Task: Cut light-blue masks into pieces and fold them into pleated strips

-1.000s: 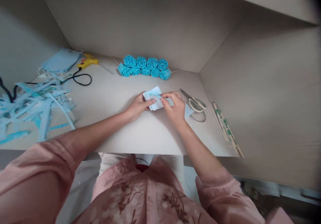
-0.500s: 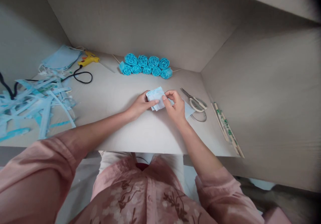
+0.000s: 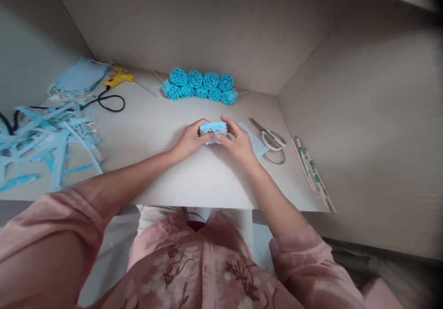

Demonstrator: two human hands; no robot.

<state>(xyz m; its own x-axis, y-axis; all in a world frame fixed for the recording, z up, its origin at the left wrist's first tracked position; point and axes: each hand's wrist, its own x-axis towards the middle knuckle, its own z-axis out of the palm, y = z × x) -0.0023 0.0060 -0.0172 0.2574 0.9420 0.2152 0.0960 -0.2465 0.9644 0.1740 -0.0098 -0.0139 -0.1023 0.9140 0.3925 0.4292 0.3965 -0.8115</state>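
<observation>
A small stack of folded light-blue mask fabric (image 3: 213,128) is held between both hands above the middle of the table. My left hand (image 3: 191,139) grips its left end, thumb on the near face. On the right end, my right hand (image 3: 238,142) is closed with its thumb on the near side and the index finger behind. The bright blue edge faces up; the fabric's underside is hidden by my fingers. Beside my right hand lies a flat pale-blue sheet (image 3: 255,142), partly covered by that hand. Scissors (image 3: 270,136) with white handles rest just right of it.
Several blue fabric roses (image 3: 200,86) are stacked along the back wall. At the left are a heap of cut blue strips (image 3: 58,138), a yellow glue gun (image 3: 119,75) with a black cord, and face masks (image 3: 79,75). Wrapped chopsticks (image 3: 313,172) lie by the right wall.
The fabric stack has tipped so its bright blue edge now shows instead of the broad pale face. My right hand has shifted slightly and spread its grip along the right end.
</observation>
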